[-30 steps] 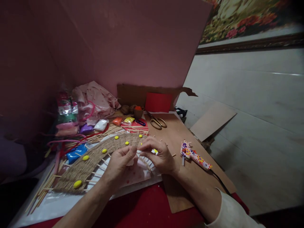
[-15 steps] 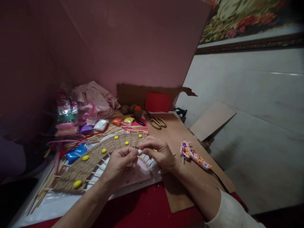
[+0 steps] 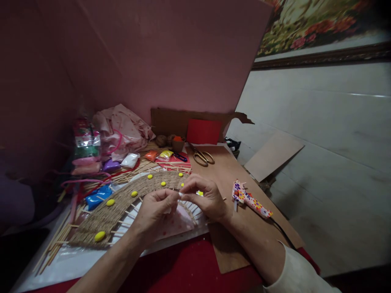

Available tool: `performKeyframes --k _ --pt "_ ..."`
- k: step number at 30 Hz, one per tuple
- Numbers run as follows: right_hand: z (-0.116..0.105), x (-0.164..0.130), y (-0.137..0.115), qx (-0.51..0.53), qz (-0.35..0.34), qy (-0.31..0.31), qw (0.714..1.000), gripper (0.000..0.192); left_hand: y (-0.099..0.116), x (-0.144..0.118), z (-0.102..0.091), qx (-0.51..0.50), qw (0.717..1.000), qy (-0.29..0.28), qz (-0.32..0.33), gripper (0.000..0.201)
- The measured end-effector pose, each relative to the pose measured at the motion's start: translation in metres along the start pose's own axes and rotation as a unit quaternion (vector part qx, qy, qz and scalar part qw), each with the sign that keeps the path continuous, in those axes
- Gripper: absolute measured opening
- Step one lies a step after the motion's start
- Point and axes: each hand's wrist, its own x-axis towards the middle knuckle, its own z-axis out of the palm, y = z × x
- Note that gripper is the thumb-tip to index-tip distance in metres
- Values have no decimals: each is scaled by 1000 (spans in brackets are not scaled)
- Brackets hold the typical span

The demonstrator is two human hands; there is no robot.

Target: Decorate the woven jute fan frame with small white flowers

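Little has moved: both hands' fingers (image 3: 179, 194) still pinch a half-hidden white bit (image 3: 180, 194) above the woven arc (image 3: 122, 201).

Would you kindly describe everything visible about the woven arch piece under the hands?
The woven arch piece is a curved band of tan, straw-like cord wound over thin wooden sticks that poke out along its inner edge. Yellow blobs dot its top. It lies flat on a white sheet. The left hand and right hand meet above its right end.

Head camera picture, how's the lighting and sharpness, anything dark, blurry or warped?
Head view: dim and pink-tinted, the left edge almost black; both hands, left hand and right hand, show soft detail, so what they pinch is unclear; the picture frame slants from wide-angle distortion.
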Motion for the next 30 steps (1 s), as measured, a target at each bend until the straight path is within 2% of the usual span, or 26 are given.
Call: performKeyframes --k 4,8,14,25,30 --pt "1 -1 1 -11 14 -2 1000 16 0 -1 -1 5 1000 -3 12 34" --pt "1 -1 0 -26 -20 11 999 13 0 -1 -2 5 1000 -3 7 37" --pt "-1 0 3 -36 -31 -10 999 9 1 -1 -2 34 999 4 27 34" --pt "1 1 1 -22 -21 -1 1000 14 -1 1 -2 13 1000 -2 17 36" --pt "1 0 1 -12 -19 10 1000 11 -2 1 -2 -19 1000 -6 -8 38"
